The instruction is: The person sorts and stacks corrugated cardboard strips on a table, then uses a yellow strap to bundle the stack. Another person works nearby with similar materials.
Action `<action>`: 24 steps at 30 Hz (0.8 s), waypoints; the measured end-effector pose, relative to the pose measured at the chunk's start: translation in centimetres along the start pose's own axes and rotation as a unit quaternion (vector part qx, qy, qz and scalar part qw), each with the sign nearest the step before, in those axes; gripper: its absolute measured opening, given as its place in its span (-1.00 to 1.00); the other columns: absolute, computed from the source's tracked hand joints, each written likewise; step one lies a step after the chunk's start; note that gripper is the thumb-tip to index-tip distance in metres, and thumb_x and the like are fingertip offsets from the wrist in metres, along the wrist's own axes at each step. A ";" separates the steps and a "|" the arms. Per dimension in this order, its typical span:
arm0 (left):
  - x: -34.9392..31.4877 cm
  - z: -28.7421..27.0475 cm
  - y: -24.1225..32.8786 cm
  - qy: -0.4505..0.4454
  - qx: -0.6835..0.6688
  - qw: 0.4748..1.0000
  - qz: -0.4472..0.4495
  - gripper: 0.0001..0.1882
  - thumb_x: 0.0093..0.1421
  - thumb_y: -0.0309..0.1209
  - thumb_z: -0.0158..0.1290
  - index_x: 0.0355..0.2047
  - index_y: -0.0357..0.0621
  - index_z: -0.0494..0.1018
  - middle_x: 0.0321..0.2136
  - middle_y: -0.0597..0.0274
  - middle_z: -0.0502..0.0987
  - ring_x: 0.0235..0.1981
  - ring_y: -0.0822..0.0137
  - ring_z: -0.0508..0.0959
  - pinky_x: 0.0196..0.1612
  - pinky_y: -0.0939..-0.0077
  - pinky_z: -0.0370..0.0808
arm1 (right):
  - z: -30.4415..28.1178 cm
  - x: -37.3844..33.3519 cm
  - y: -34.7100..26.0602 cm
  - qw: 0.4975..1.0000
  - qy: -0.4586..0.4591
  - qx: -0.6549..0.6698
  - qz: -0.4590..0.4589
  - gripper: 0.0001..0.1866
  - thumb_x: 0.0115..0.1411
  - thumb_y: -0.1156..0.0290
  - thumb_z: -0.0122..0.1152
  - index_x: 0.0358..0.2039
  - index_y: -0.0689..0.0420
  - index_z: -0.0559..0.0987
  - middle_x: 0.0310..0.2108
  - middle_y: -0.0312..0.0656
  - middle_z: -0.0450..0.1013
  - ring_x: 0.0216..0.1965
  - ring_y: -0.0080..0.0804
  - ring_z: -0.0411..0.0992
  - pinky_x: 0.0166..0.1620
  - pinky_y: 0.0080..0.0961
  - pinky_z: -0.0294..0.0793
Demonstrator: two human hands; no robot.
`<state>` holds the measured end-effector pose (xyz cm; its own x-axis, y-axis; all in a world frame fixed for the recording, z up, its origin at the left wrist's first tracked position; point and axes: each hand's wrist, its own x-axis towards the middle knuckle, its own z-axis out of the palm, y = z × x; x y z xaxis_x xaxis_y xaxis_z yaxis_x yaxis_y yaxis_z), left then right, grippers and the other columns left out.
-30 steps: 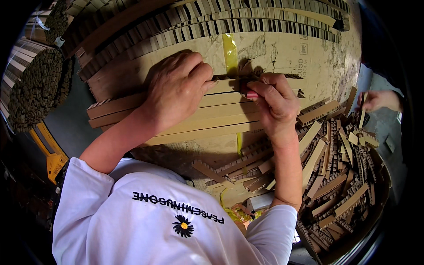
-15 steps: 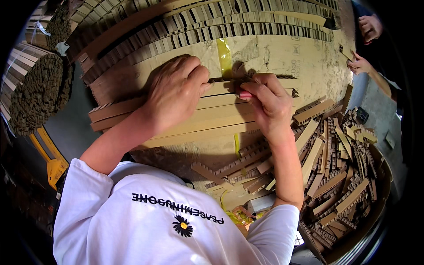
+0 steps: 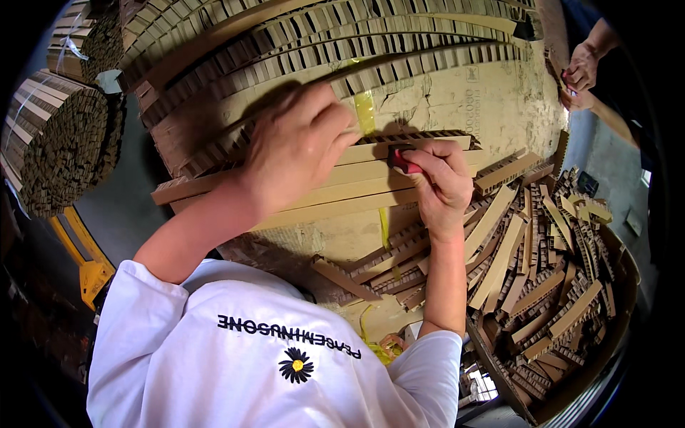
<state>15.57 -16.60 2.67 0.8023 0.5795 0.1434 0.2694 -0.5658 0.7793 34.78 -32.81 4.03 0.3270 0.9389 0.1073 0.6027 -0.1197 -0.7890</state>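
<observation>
My left hand [image 3: 303, 146], curled and slightly smeared, is over the left part of the work. Its fingertips are partly hidden, so what they may grip is unclear. A honeycomb cardboard strip [image 3: 435, 63] runs behind its knuckles. My right hand [image 3: 444, 182] is closed round a small red-and-black hand tool [image 3: 405, 160]; no blade shows. The tool's black end rests at a row of long, flat-faced tan cardboard strips [image 3: 357, 191] lying side by side, honeycomb edges showing at the far side. Beneath lies a brown cardboard sheet [image 3: 492, 93] with yellow tape [image 3: 364, 113].
Several honeycomb strips [image 3: 300, 36] lie in curved rows at the far side. A large box [image 3: 622, 267] of short cut pieces [image 3: 542, 292] stands at right. Tied bundles [image 3: 61, 150] and a yellow metal frame [image 3: 91, 274] are left. Another person's hands [image 3: 581, 75] work at upper right.
A honeycomb strip now lies farther away, across the tape. My left hand has shifted slightly right; the tool in my right hand has moved slightly nearer. The other person's hands have come together.
</observation>
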 end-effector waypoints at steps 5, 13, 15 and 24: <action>-1.8 1.3 -0.4 -0.034 0.102 0.993 0.049 -0.84 0.08 -0.42 0.28 -0.37 -0.09 0.50 -0.32 0.29 0.44 -0.25 0.19 0.46 -0.18 0.26 0.37 | 0.6 1.2 0.0 0.998 -0.018 -0.028 -0.045 -0.74 -0.06 0.66 0.47 -0.29 0.22 0.70 -0.37 -0.21 0.47 -0.36 -0.35 0.50 -0.36 -0.46 0.49; -2.0 1.5 -0.6 -0.065 0.138 0.986 0.063 -0.85 0.08 -0.41 0.26 -0.35 -0.07 0.53 -0.30 0.33 0.44 -0.25 0.22 0.44 -0.19 0.29 0.33 | 0.4 1.6 -0.1 0.994 -0.054 -0.079 -0.049 -0.73 -0.10 0.65 0.46 -0.32 0.18 0.69 -0.37 -0.21 0.47 -0.37 -0.32 0.51 -0.36 -0.45 0.50; -2.0 1.5 -0.4 -0.075 0.142 0.985 0.059 -0.86 0.09 -0.43 0.23 -0.33 -0.09 0.53 -0.30 0.31 0.44 -0.24 0.20 0.45 -0.18 0.28 0.38 | 0.4 2.0 -0.2 0.992 -0.056 -0.097 -0.057 -0.72 -0.16 0.64 0.45 -0.35 0.14 0.68 -0.38 -0.21 0.48 -0.38 -0.28 0.52 -0.39 -0.41 0.51; -2.6 2.9 0.0 -0.053 0.101 0.993 0.018 -0.79 0.11 -0.49 0.15 -0.22 -0.20 0.49 -0.27 0.18 0.42 -0.20 0.12 0.48 -0.17 0.24 0.51 | 0.3 2.1 0.1 0.989 -0.075 -0.115 -0.054 -0.68 -0.20 0.64 0.43 -0.36 0.08 0.67 -0.35 -0.25 0.50 -0.38 -0.29 0.55 -0.39 -0.42 0.55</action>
<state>15.03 -19.84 0.57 0.8622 0.4976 0.0952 0.3324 -0.6974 0.6349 35.33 -30.79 3.97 0.1501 0.9855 0.0790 0.7841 -0.0699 -0.6167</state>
